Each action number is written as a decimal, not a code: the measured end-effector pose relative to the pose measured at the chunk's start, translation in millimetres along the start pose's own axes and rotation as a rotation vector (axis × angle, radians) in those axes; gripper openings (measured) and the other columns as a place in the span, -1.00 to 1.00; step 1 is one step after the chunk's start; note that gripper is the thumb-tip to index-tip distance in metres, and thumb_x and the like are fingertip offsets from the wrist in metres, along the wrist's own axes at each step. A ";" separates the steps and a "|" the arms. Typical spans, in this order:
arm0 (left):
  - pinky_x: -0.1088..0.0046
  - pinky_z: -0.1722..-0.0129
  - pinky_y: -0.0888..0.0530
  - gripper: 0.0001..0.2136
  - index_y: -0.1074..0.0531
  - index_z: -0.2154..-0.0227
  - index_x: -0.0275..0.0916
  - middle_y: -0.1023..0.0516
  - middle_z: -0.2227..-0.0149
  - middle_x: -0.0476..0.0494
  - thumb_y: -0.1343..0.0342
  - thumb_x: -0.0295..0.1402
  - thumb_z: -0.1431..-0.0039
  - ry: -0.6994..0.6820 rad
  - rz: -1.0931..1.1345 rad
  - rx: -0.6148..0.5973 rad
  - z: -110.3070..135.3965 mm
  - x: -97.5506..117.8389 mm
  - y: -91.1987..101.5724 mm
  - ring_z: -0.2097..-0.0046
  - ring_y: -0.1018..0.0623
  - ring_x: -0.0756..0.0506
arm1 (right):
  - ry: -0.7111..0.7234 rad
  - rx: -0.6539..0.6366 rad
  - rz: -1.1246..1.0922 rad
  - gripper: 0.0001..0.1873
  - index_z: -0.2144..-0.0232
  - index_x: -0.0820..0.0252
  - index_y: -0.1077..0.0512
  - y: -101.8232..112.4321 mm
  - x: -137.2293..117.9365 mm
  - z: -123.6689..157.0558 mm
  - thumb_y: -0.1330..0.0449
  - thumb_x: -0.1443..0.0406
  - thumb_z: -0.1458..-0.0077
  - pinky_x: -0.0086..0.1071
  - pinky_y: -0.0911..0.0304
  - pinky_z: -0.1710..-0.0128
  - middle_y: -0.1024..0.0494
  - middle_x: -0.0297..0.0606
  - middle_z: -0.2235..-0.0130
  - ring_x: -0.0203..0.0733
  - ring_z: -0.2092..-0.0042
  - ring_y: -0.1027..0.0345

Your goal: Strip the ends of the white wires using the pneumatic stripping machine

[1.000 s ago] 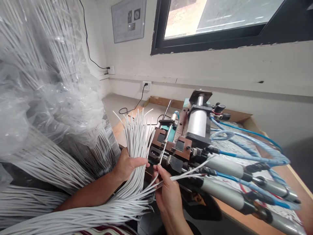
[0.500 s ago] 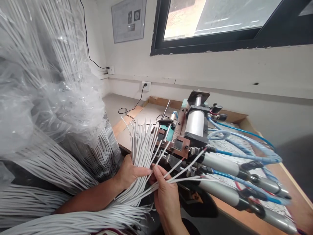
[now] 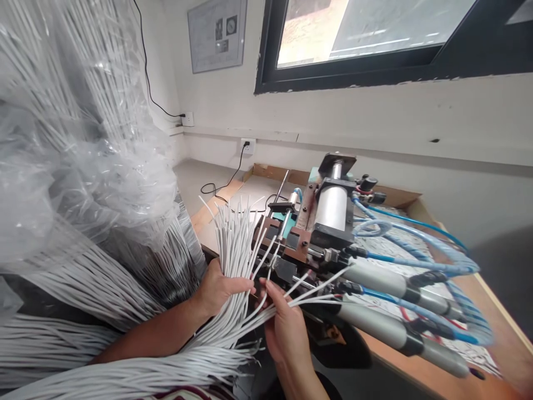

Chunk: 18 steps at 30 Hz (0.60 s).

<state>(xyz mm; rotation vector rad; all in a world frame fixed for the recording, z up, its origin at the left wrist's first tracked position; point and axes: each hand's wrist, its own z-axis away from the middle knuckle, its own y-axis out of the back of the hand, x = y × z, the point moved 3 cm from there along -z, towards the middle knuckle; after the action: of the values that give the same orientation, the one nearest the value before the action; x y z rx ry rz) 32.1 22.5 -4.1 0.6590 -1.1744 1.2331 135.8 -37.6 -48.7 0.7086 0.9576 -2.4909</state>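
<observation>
My left hand [image 3: 216,289] is closed around a thick bundle of white wires [image 3: 235,244] whose cut ends fan upward. My right hand [image 3: 285,325] pinches several of those wires just right of the bundle, and their tips reach toward the jaws of a small pneumatic machine [image 3: 310,239]. The machine has a silver cylinder [image 3: 333,208] on top and brown metal clamp blocks at its front. The wire tails run back down to the left, under my forearms.
A large heap of white wires in clear plastic [image 3: 79,166] fills the left side. Blue air hoses [image 3: 416,244] and grey cylinders [image 3: 387,328] stretch right over the wooden bench [image 3: 499,333]. A black cable runs to a wall socket [image 3: 249,146].
The bundle in my left hand has shifted slightly left and lower than a second ago. My right hand went from guiding one wire into the machine to holding several fanned wires.
</observation>
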 end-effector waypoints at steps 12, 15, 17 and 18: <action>0.47 0.41 -0.36 -0.85 -0.43 0.53 -0.33 -0.44 0.55 0.00 -0.25 -0.48 0.27 -0.061 -0.084 -0.004 5.5 -3.4 2.3 0.47 -0.40 -0.01 | 0.122 -0.049 0.100 -0.66 0.47 0.23 -0.51 -3.6 5.0 7.1 -0.39 0.15 0.33 -0.47 -0.10 0.49 -0.43 -0.39 0.57 -0.38 0.52 -0.16; 0.45 0.44 -0.38 -0.83 -0.44 0.49 -0.34 -0.45 0.55 -0.02 -0.25 -0.45 0.25 -0.032 -0.010 -0.008 3.0 -2.2 2.8 0.49 -0.42 -0.02 | 0.108 0.016 0.020 -0.66 0.49 0.24 -0.51 -3.8 4.1 5.1 -0.41 0.18 0.40 -0.49 -0.11 0.51 -0.43 -0.39 0.59 -0.39 0.53 -0.18; 0.45 0.46 -0.37 -0.84 -0.44 0.49 -0.34 -0.44 0.57 -0.02 -0.24 -0.45 0.23 -0.034 0.011 -0.013 0.2 -0.2 2.4 0.50 -0.42 -0.02 | 0.081 0.044 -0.035 -0.66 0.51 0.25 -0.50 -5.1 2.0 2.6 -0.42 0.22 0.44 -0.49 -0.14 0.51 -0.44 -0.38 0.58 -0.37 0.53 -0.21; 0.45 0.46 -0.37 -0.84 -0.44 0.49 -0.34 -0.43 0.58 -0.02 -0.23 -0.46 0.23 -0.043 0.013 -0.014 -1.3 1.1 2.1 0.51 -0.41 -0.02 | 0.064 0.051 -0.061 -0.67 0.52 0.25 -0.50 -5.8 1.0 1.0 -0.42 0.24 0.46 -0.48 -0.15 0.52 -0.44 -0.37 0.58 -0.37 0.53 -0.22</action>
<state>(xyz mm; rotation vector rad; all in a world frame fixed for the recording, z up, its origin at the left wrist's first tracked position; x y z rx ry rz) 30.4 24.6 -3.8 0.6710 -1.2239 1.2261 131.7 -34.4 -45.7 0.7909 0.9550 -2.5674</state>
